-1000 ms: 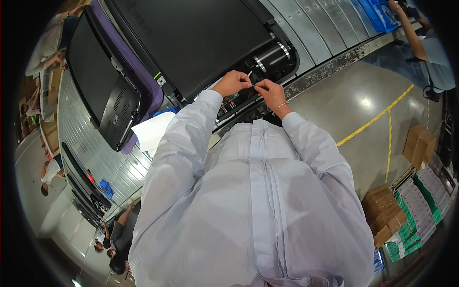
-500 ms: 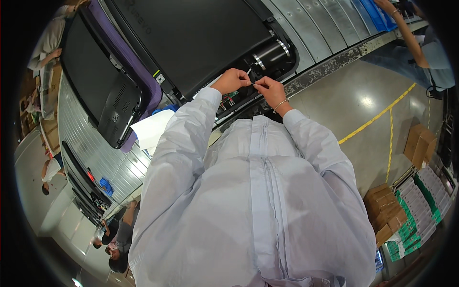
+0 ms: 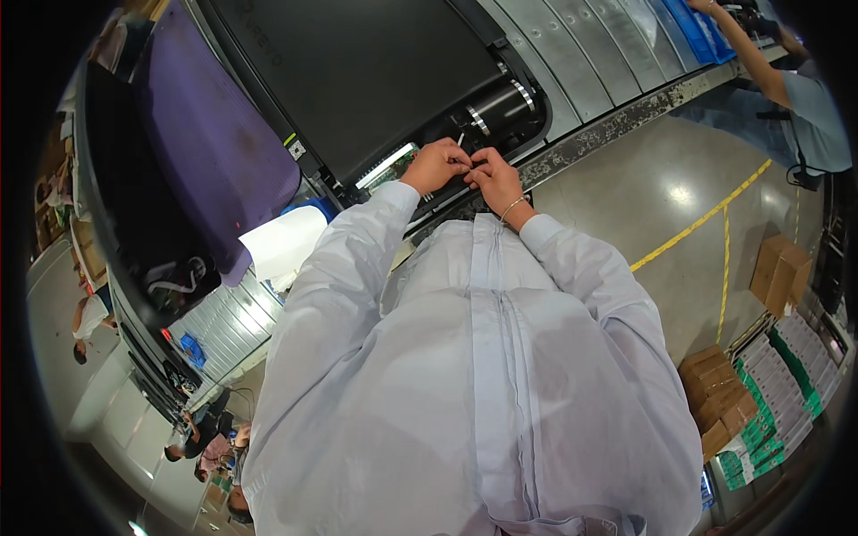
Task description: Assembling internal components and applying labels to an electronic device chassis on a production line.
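Both hands meet at the near edge of the big black panel (image 3: 357,71). Left hand (image 3: 435,165) and right hand (image 3: 493,179) have fingertips pinched together on a thin white strip (image 3: 460,141). Only its tip shows, sticking up and away from the grip, long axis tilted slightly rightward; the rest is hidden inside the fingers, so can't tell its full length or what it is. Fingers curled tight, both clenched on it. Just left of the grip sits a green circuit board (image 3: 389,168), partly covered by the left wrist. Beyond the grip, a black roller (image 3: 496,105). Sleeves and torso block everything below the hands.
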`<state>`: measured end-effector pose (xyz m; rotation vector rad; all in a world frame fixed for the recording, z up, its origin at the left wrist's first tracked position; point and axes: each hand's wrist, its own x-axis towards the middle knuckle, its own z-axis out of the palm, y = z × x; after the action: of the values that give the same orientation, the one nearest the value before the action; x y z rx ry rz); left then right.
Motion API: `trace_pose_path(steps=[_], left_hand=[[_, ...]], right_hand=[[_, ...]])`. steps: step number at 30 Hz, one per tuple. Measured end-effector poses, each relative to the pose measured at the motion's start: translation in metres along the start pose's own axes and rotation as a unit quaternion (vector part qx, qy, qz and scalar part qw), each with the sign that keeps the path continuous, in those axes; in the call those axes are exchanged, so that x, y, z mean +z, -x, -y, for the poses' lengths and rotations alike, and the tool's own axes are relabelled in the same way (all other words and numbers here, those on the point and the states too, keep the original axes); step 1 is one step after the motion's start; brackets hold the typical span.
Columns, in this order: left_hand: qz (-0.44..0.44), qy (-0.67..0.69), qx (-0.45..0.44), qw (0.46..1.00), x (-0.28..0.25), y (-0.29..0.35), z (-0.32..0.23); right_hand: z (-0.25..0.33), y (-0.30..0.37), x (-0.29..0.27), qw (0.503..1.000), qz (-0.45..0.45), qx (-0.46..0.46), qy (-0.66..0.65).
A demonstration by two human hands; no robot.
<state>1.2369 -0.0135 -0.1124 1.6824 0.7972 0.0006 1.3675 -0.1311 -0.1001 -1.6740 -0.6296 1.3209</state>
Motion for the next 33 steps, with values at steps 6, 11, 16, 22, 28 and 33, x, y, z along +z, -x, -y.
trace_pose_path(steps=[6, 11, 16, 22, 28, 33], left_hand=[[-0.06, -0.14, 0.085, 0.985, 0.015, 0.006, 0.008], [-0.141, -0.061, 0.007, 0.988, 0.012, 0.002, 0.016], [-0.181, -0.112, -0.038, 0.976, 0.019, -0.003, 0.021], [-0.248, -0.157, -0.063, 0.954, 0.034, -0.006, 0.024], [-0.336, -0.136, -0.084, 0.928, 0.056, -0.003, 0.018], [-0.425, 0.02, -0.056, 0.903, 0.088, 0.056, -0.028]], right_hand=[[0.002, -0.009, -0.004, 0.979, 0.065, 0.191, -0.002], [0.022, -0.018, -0.013, 0.96, 0.118, 0.253, -0.037], [0.034, -0.021, -0.019, 0.935, 0.138, 0.327, -0.007], [0.032, -0.037, -0.026, 0.926, 0.236, 0.295, 0.0], [0.053, -0.033, -0.03, 0.916, 0.326, 0.176, 0.154], [0.151, -0.012, -0.01, 0.683, 0.369, -0.376, 0.507]])
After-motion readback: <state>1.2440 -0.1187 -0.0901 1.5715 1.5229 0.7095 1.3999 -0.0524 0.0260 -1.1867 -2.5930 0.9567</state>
